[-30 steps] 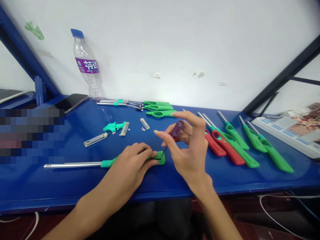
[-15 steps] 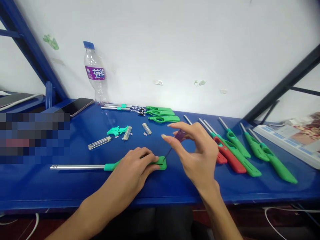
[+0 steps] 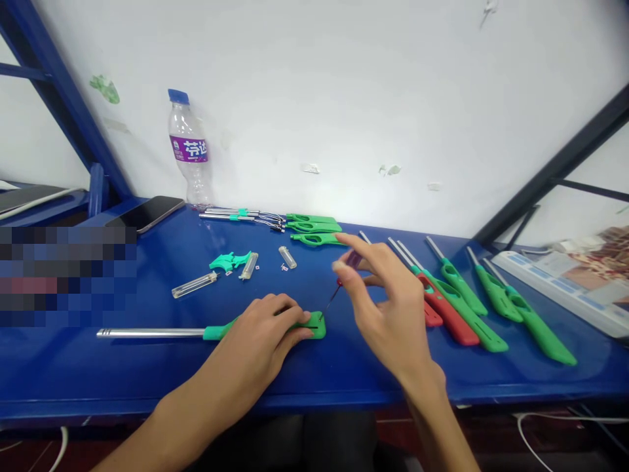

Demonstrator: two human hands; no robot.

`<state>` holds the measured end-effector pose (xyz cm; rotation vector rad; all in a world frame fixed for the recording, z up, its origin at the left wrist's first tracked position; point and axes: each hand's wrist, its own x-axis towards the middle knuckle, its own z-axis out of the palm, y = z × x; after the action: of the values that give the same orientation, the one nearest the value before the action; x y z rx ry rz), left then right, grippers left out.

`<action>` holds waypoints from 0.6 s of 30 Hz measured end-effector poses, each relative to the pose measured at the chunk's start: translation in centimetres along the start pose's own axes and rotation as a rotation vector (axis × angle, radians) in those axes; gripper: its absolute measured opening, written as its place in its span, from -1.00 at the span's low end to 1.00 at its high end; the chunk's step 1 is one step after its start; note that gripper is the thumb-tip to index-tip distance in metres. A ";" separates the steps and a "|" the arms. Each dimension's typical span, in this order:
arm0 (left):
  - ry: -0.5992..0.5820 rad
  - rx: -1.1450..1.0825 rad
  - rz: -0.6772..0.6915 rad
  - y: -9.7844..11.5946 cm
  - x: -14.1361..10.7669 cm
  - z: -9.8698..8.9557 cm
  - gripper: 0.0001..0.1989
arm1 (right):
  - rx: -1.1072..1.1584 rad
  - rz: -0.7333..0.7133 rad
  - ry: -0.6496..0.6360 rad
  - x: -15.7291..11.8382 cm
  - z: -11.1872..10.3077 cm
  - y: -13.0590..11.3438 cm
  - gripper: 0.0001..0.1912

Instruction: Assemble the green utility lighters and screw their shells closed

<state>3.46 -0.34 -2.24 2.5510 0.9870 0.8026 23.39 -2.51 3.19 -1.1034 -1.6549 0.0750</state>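
On the blue table lies a green long-nosed lighter, its metal tube pointing left. My left hand is closed over its handle and presses it down, hiding the middle. Between the thumb and fingers of my right hand is a small screwdriver with a dark reddish handle. Its thin shaft slants down to the left, and the tip meets the handle's end near the slot. Behind my left hand are clear fuel tanks and turquoise triggers.
Several green and red lighters lie at the right beside a white power strip. Metal tubes with wires and green handle shells rest along the wall. A bottle and a phone are at the back left.
My right hand's fingers have shifted on the screwdriver's handle, and more of its red collar shows. My left hand and the lighter stay in place. The view has tilted slightly.
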 end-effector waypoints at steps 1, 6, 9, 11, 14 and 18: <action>0.000 0.001 -0.001 0.0 0.0 0.0 -0.87 | 0.032 0.007 -0.037 0.1 -0.3 0.1 -0.63; -0.014 -0.008 -0.013 0.1 0.0 -0.1 -0.86 | 0.084 0.017 -0.081 0.3 -1.0 0.3 -0.69; -0.017 -0.019 -0.015 0.0 0.0 -0.1 -0.85 | -0.013 -0.024 0.014 0.3 -0.8 0.3 -0.74; -0.024 -0.028 -0.023 0.0 0.1 0.0 -0.85 | -0.028 -0.050 0.002 0.4 -0.7 0.4 -0.70; -0.029 -0.033 -0.025 0.0 0.1 -0.1 -0.86 | 0.118 -0.029 -0.117 0.3 -0.9 0.3 -0.60; -0.028 -0.028 -0.026 0.0 0.0 -0.1 -0.86 | 0.174 0.022 -0.098 0.1 -0.8 0.0 -0.67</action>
<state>3.40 -0.36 -2.17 2.5135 0.9915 0.7656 24.01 -2.79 3.53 -0.9989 -1.6884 0.2858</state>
